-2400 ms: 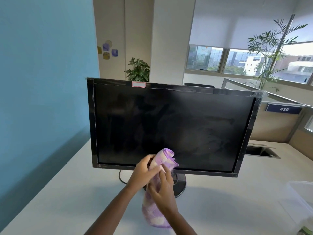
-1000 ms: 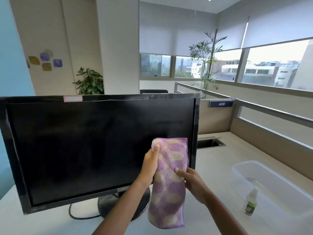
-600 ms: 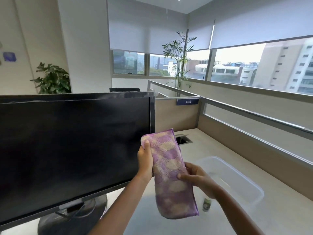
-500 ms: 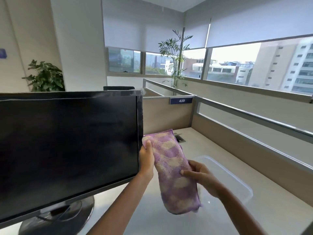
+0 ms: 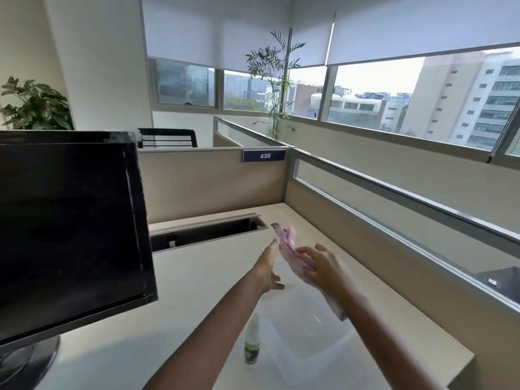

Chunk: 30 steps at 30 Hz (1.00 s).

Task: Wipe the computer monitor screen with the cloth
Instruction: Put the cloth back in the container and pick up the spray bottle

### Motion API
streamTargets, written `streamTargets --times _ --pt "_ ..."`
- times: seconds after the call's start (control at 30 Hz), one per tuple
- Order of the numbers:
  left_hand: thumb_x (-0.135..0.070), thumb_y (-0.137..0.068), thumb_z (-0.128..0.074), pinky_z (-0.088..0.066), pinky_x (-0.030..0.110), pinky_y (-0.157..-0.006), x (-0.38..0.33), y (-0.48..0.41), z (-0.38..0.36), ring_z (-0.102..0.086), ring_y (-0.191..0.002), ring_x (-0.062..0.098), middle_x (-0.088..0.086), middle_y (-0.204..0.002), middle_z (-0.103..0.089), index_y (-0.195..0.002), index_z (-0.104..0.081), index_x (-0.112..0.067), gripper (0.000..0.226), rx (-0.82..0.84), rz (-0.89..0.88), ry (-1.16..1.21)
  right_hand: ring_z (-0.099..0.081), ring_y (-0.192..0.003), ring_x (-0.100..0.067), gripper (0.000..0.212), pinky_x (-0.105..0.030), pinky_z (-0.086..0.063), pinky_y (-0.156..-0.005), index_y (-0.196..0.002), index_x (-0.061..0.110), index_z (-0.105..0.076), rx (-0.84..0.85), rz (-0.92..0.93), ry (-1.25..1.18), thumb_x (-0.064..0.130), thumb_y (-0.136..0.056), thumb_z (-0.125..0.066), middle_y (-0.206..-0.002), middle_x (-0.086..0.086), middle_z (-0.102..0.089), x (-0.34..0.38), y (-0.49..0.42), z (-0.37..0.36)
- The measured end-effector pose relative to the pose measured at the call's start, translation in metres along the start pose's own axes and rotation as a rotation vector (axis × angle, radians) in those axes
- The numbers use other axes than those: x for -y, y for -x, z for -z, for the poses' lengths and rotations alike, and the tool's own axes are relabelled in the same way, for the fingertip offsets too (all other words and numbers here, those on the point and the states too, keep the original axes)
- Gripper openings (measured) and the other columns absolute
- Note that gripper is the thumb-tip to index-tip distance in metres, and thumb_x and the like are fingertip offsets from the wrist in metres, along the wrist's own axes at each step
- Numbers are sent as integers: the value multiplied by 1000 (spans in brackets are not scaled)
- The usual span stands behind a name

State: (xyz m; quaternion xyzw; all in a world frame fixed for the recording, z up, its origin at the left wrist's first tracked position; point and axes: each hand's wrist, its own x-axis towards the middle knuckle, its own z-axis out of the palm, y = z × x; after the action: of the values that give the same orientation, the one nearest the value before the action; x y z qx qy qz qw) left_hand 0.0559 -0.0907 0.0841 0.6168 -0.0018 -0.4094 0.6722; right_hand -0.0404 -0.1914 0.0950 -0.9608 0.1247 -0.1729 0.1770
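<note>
Rightward, one cloth (image 5: 289, 246) gripped by right hand (image 5: 319, 267), left hand (image 5: 271, 267) open, one monitor (image 5: 67, 229)

Monitor (image 5: 67, 229) is seen at the left of the view, cut off by the left edge: black glossy frame, dark screen switched off, faint reflections on it. It is stood upright on a round dark base on the pale bench (image 5: 197, 277), with the screen turned toward the camera. Cloth (image 5: 292, 249) is purple with pale patches, soft and fluffy, blurred in the picture. It is held in the air to the right of the monitor, well apart from the screen, stretched in a long strip between the left hand (image 5: 271, 267) and right hand (image 5: 320, 267), upper end raised, lower end hanging past the right wrist.
</note>
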Motion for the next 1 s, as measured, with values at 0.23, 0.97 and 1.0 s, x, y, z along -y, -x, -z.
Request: streamTargets --times 0.23,0.97,1.0 --pt "-10 -85 -61 -50 35 -64 15 -47 -21 -57 -67 24 15 -86 -56 -106 -42 -10 28 -82 -85 138 -49 -110 -22 54 -30 -42 -80 -139 25 -33 130 129 330 7 -89 -39 -127 -5 -42 -21 7 -46" --pt "-2 -91 -40 -49 30 -88 49 -93 -4 -59 -112 25 10 -121 -61 -115 -59 -6 31 -543 -130 -1472 -48 -118 -28 41 -23 -38 -90 -129 14 -52 537 37 -13 9 -89 -44 -132 -8 -49 -64 -16 -106" --pt "0 -90 -40 -51 31 -86 47 -94 -6 -60 -110 25 10 -118 -63 -113 -60 -5 31 -546 -157 -1545 -44 -123 -29 44 -30 -38 -98 -131 14 -48 474 52 24 8 -88 -46 -136 -9 -44 -68 -22 -108"
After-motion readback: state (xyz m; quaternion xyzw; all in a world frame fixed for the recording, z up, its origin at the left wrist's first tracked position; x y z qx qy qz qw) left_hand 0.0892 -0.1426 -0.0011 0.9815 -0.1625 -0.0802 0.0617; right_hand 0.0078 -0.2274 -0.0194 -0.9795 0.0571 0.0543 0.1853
